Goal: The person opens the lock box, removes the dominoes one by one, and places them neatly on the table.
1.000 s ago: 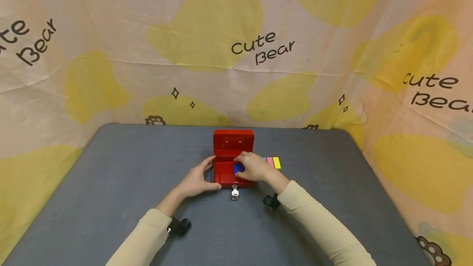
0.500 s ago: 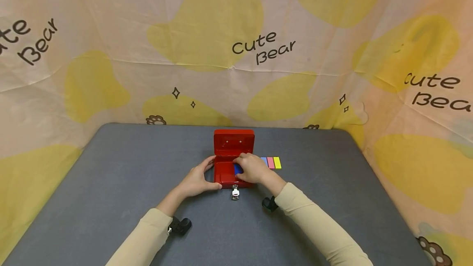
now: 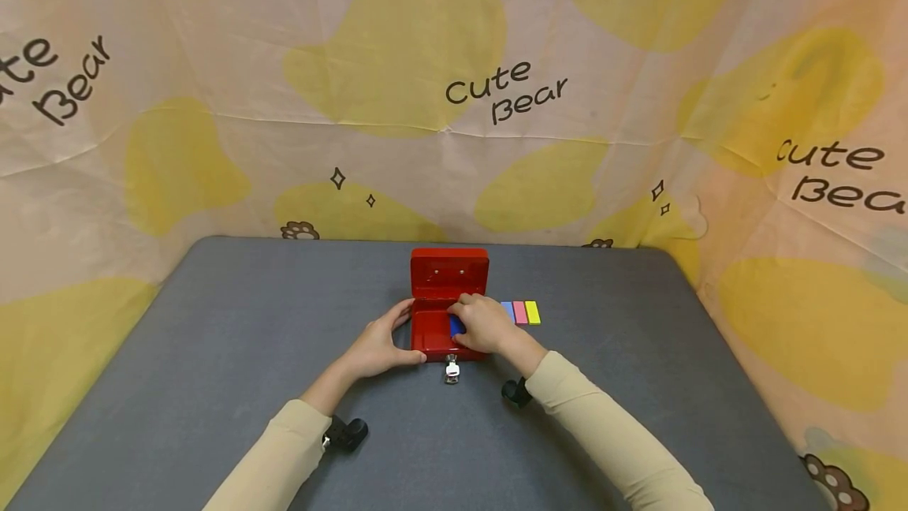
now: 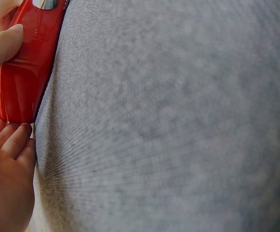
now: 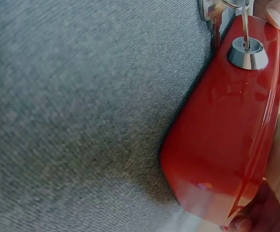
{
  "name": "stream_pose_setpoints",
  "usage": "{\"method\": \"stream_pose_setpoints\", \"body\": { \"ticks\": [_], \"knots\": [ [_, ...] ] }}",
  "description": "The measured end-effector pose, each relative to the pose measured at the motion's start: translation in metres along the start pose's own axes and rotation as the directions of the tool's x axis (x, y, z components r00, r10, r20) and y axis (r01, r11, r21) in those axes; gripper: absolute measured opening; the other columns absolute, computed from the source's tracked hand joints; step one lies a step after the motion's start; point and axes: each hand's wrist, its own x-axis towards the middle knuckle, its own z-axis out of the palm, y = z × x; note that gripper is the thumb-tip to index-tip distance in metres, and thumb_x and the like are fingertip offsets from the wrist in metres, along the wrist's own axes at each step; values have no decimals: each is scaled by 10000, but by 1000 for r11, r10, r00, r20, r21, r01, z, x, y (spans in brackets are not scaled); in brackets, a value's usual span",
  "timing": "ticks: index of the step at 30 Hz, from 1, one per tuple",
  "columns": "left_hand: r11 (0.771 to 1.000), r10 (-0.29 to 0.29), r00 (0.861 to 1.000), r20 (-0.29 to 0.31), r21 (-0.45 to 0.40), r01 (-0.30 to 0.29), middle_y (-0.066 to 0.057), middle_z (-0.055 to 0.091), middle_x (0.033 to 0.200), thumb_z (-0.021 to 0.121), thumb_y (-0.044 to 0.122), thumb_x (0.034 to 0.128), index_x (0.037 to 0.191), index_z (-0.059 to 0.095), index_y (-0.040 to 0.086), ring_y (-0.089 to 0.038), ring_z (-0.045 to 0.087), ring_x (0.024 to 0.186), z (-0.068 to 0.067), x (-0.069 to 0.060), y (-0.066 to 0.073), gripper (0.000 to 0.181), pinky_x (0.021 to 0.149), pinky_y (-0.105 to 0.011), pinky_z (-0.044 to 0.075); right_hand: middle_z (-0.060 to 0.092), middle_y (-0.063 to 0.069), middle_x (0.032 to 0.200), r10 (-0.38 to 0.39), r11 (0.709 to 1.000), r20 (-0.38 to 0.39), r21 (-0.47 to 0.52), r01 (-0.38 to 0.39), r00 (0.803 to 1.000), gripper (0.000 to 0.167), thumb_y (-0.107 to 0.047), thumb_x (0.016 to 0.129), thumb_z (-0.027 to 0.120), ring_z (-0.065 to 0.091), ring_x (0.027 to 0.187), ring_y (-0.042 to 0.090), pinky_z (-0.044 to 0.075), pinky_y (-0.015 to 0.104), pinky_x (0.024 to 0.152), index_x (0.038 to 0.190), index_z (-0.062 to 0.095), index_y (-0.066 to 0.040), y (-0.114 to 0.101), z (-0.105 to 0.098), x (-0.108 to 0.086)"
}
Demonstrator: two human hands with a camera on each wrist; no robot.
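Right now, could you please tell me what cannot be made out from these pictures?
Head view: the full shape of the blue item in the red lockbox; the right hand covers much of it.
Head view: whether anything lies left of the light blue strip; the same hand blocks it.
Right wrist view: the whole key ring; the top edge cuts it.
Left wrist view: the silver lock's face; the top edge crops it.

Blue piece (image 3: 455, 328) in open red box (image 3: 429, 328)

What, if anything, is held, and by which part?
Left hand: the box, by its left side, thumb in front. Right hand: over the blue piece; grip hidden, cannot tell.
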Motion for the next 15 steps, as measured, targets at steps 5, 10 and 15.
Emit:
{"method": "stream_pose_setpoints", "body": {
  "ticks": [5,10,15],
  "knots": [
    [1000,-14,1000,1,5,14,-147,443,1390,821,282,663,1420,314,121,-253,435,1277,0,0,1,925,1038,-475,336,612,73,1101,-8,997,-20,73,9,1000,471,-314,782,711,571,969,191,488,336,887,1187,616,-92,3,-1,-1],
    [999,-35,999,4,19,35,-121,444,1395,822,289,661,1423,313,140,-227,432,1282,1,2,-1,928,1040,-466,338,608,76,1097,-15,991,-31,134,19,999,464,-304,790,706,570,955,180,501,316,867,1189,613,-86,7,-1,-2],
    [999,-31,1000,3,18,31,-118,445,1394,821,286,661,1420,318,140,-224,430,1284,1,2,-3,922,1044,-467,331,610,72,1079,-39,984,-61,171,49,997,446,-294,791,703,568,944,171,504,308,852,1177,622,-84,10,-2,-4]
  ]
}}
